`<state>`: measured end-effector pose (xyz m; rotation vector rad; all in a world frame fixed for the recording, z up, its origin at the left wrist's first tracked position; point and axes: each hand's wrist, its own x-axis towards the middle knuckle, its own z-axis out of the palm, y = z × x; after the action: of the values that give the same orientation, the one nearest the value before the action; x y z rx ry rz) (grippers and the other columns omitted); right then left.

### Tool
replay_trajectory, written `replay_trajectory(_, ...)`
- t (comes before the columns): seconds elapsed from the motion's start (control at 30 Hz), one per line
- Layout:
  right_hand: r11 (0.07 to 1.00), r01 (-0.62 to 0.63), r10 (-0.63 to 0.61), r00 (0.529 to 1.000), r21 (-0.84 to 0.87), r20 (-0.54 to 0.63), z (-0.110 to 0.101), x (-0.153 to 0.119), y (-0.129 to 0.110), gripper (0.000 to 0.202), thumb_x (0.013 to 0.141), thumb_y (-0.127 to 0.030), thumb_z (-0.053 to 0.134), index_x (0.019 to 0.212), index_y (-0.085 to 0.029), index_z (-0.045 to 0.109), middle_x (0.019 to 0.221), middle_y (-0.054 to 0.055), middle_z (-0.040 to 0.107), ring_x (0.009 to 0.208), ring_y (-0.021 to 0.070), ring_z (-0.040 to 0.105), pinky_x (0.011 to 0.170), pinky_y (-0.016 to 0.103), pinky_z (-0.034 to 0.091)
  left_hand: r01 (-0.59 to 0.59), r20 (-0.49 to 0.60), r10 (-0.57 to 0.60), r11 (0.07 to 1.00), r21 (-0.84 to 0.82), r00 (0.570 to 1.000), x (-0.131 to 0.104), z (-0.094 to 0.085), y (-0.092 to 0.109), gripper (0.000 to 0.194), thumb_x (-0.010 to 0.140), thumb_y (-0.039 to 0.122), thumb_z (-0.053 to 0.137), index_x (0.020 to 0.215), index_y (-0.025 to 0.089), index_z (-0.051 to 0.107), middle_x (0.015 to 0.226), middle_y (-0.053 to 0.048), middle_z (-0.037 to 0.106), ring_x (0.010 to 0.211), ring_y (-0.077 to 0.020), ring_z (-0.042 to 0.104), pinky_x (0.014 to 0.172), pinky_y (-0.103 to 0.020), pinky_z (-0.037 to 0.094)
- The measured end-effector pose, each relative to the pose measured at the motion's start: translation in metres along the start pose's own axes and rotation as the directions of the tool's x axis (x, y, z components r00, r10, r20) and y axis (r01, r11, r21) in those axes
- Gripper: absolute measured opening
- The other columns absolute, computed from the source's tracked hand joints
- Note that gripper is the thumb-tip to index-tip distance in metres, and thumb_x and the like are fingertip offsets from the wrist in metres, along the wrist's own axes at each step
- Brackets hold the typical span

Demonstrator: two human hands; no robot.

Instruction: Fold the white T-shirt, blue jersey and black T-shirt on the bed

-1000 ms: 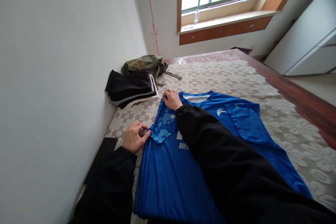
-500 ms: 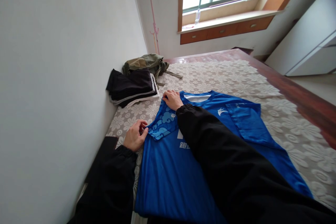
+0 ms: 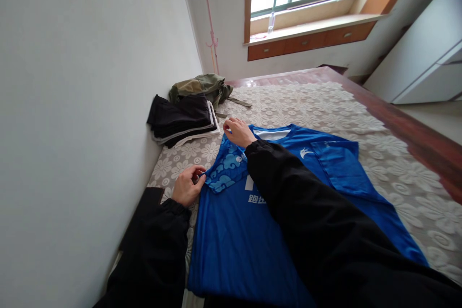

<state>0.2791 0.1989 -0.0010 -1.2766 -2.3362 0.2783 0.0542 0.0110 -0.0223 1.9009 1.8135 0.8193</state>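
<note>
A blue T-shirt (image 3: pixel 245 245) lies front up, with white print on its chest and a white inside at the collar. Both sleeves are turned inward over the front; the near-left sleeve (image 3: pixel 227 168) carries a light-blue cloud pattern. My left hand (image 3: pixel 187 185) pinches the outer edge of that sleeve between thumb and fingers. At the left shoulder, beside the collar, is my right hand (image 3: pixel 238 132), its fingers curled together at the shirt's edge; the fingertips are partly hidden. My right forearm covers part of the chest print.
The shirt rests on a flower-patterned cover (image 3: pixel 404 154). Folded dark and white clothes (image 3: pixel 182 118) are stacked by the left wall, with an olive backpack (image 3: pixel 198 86) behind them. A dark flat object (image 3: pixel 142 211) lies along the wall near my left forearm.
My right hand has risen slightly and shifted a little right at the shoulder. My left hand keeps its pinch on the sleeve, moved slightly right.
</note>
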Motion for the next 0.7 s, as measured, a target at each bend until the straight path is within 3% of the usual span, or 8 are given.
replay_trajectory(0.07, 0.993, 0.075, -0.093, 0.971, 0.090, 0.222, -0.019, 0.003, -0.007, 0.022, 0.092, -0.019, 0.053, 0.106, -0.017, 0.070, 0.102, 0.007, 0.072, 0.094, 0.0193, 0.063, 0.081, 0.027, 0.043, 0.007, -0.006, -0.007, 1.000, -0.003, 1.000, 0.001, 0.000, -0.001, 0.018, 0.087, 0.030, 0.064, 0.101, 0.023, 0.071, 0.090, -0.002, 0.073, 0.076, -0.0172, 0.064, 0.072, -0.030, 0.051)
replay_trajectory(0.1, 0.986, 0.091, -0.135, 0.923, 0.139, 0.359, -0.027, 0.003, -0.013, 0.021, 0.091, -0.020, 0.056, 0.105, -0.017, 0.071, 0.097, 0.005, 0.073, 0.086, 0.0168, 0.064, 0.075, 0.025, 0.043, 0.004, -0.006, -0.004, 1.000, -0.003, 1.000, 0.001, -0.001, -0.001, 0.017, 0.086, 0.030, 0.064, 0.100, 0.023, 0.071, 0.089, -0.002, 0.073, 0.075, -0.0171, 0.064, 0.072, -0.030, 0.051)
replay_trajectory(0.17, 0.978, 0.098, -0.191, 0.777, 0.184, 0.599, -0.034, 0.000, -0.027, 0.019, 0.092, -0.025, 0.060, 0.104, -0.017, 0.073, 0.091, 0.003, 0.075, 0.077, 0.0141, 0.066, 0.067, 0.022, 0.043, -0.008, -0.004, 0.008, 1.000, -0.003, 1.000, 0.001, -0.001, 0.000, 0.017, 0.086, 0.030, 0.063, 0.099, 0.023, 0.071, 0.088, -0.002, 0.073, 0.075, -0.0171, 0.064, 0.072, -0.029, 0.051)
replay_trajectory(0.23, 0.980, 0.118, -0.197, 0.669, 0.159, 0.717, -0.030, -0.007, -0.044, 0.022, 0.093, -0.031, 0.062, 0.103, -0.016, 0.074, 0.089, 0.004, 0.077, 0.076, 0.0148, 0.069, 0.065, 0.022, 0.044, -0.012, -0.002, 0.012, 1.000, -0.007, 1.000, 0.000, -0.001, 0.000, 0.017, 0.088, 0.032, 0.062, 0.099, 0.023, 0.071, 0.087, -0.002, 0.073, 0.075, -0.0172, 0.065, 0.071, -0.029, 0.051)
replay_trajectory(0.3, 0.981, 0.156, -0.189, 0.670, 0.113, 0.718, -0.018, -0.015, -0.063, 0.023, 0.093, -0.033, 0.063, 0.102, -0.015, 0.076, 0.094, 0.007, 0.078, 0.085, 0.0187, 0.071, 0.068, 0.024, 0.045, -0.005, -0.004, 0.005, 1.000, -0.014, 1.000, 0.000, -0.001, 0.000, 0.019, 0.090, 0.036, 0.061, 0.100, 0.023, 0.071, 0.084, -0.002, 0.073, 0.074, -0.0174, 0.066, 0.070, -0.029, 0.051)
replay_trajectory(0.47, 0.978, 0.205, -0.180, 0.768, 0.030, 0.615, 0.003, -0.024, -0.087, 0.026, 0.092, -0.023, 0.062, 0.112, -0.012, 0.075, 0.120, 0.018, 0.074, 0.111, 0.0290, 0.068, 0.080, 0.030, 0.046, 0.012, 0.005, -0.012, 0.999, -0.032, 1.000, 0.000, 0.000, 0.000, 0.021, 0.090, 0.041, 0.062, 0.099, 0.024, 0.070, 0.080, -0.001, 0.073, 0.072, -0.0174, 0.067, 0.068, -0.028, 0.051)
replay_trajectory(0.53, 0.973, 0.227, -0.201, 0.754, 0.039, 0.625, 0.001, -0.023, -0.088, 0.027, 0.091, -0.027, 0.066, 0.111, -0.013, 0.076, 0.116, 0.017, 0.075, 0.108, 0.0276, 0.069, 0.078, 0.029, 0.046, 0.016, 0.005, -0.016, 0.999, -0.028, 1.000, 0.000, 0.000, 0.000, 0.021, 0.090, 0.041, 0.061, 0.099, 0.024, 0.070, 0.080, -0.001, 0.072, 0.073, -0.0175, 0.067, 0.069, -0.028, 0.051)
replay_trajectory(0.7, 0.955, 0.268, -0.280, 0.660, 0.129, 0.697, -0.005, -0.023, -0.093, 0.024, 0.089, -0.034, 0.070, 0.105, -0.018, 0.079, 0.099, 0.006, 0.079, 0.088, 0.0170, 0.071, 0.066, 0.022, 0.043, -0.005, -0.007, 0.005, 0.999, 0.046, 1.000, 0.001, -0.001, -0.001, 0.024, 0.089, 0.045, 0.063, 0.097, 0.024, 0.070, 0.087, -0.002, 0.072, 0.077, -0.0186, 0.065, 0.072, -0.030, 0.051)
